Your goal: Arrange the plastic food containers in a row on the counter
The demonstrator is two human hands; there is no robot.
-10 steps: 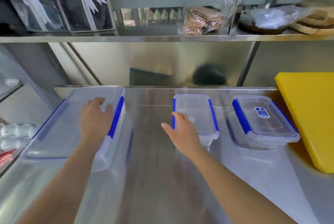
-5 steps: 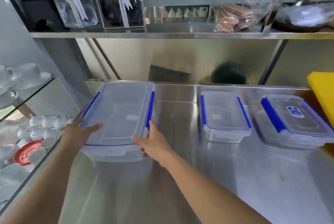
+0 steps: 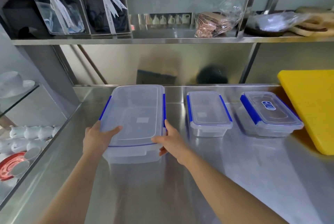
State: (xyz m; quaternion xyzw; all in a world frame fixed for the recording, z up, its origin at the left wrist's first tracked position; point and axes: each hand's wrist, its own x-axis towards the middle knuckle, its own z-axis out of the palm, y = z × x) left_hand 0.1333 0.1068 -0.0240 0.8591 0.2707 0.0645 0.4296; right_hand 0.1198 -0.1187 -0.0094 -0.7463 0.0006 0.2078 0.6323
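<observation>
Three clear plastic containers with blue clips stand on the steel counter (image 3: 207, 178). The large container (image 3: 137, 115) is at the left. My left hand (image 3: 98, 138) grips its near left corner, thumb on the lid. My right hand (image 3: 170, 141) holds its near right corner. A small narrow container (image 3: 207, 111) stands in the middle and a medium container (image 3: 269, 113) with a blue label on its lid stands to the right. All three lie roughly side by side near the back wall.
A yellow cutting board (image 3: 310, 104) lies at the right, touching the medium container. A glass shelf (image 3: 19, 95) with white cups and a red saucer sits left of the counter edge. A steel shelf (image 3: 162, 39) overhead carries boxed gifts and bagged items.
Both hands went from resting on separate containers to gripping the large container's near corners. The large container has shifted right and turned straighter, closer to the small one.
</observation>
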